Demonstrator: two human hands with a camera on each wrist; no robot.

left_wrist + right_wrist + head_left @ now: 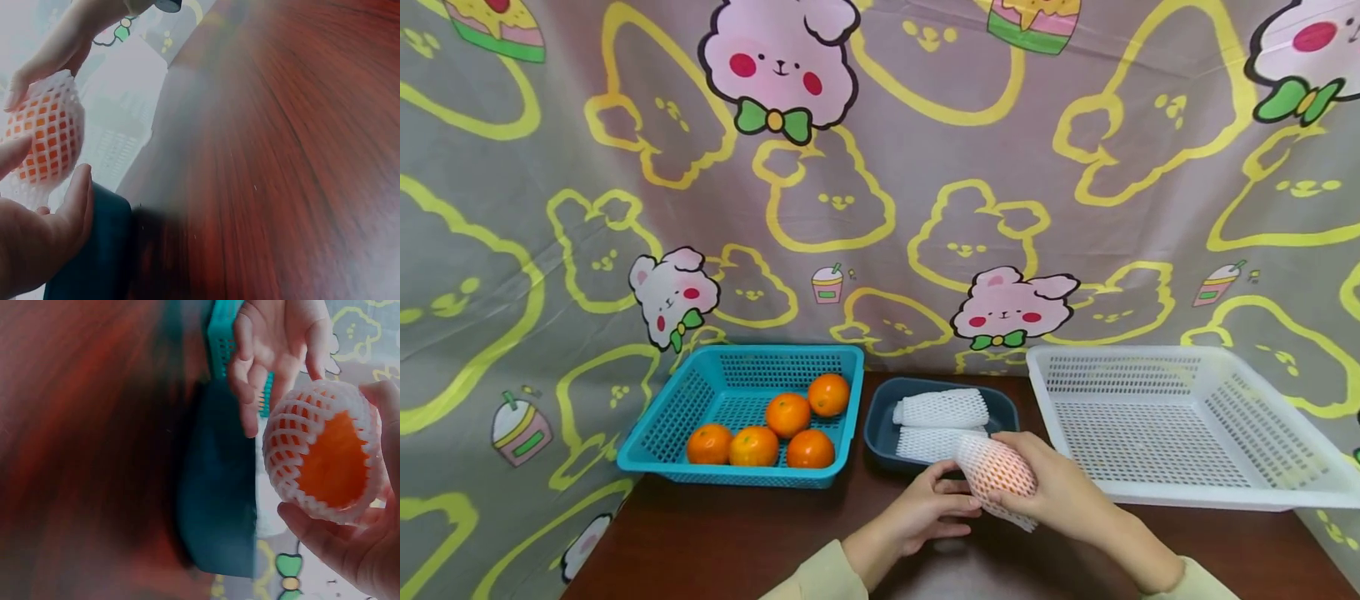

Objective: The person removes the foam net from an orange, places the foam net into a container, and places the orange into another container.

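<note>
An orange in a white foam net sleeve (997, 468) is held in my right hand (1063, 492), above the table in front of the small dark blue tray. In the right wrist view, bare peel (334, 464) shows through the sleeve's open end, and thumb and fingers grip it from the sides. My left hand (928, 507) is beside the sleeve with its fingers extended and relaxed, their tips close to the net. Whether they touch it is hard to tell. White foam net sleeves (943, 408) lie in the dark blue tray (880, 446).
At the left stands a turquoise basket (737, 475) with several loose oranges (788, 415). A white basket (1157, 446) with perforated walls is at the right. The dark wooden table (700, 542) ends at a patterned cloth (850, 167) behind.
</note>
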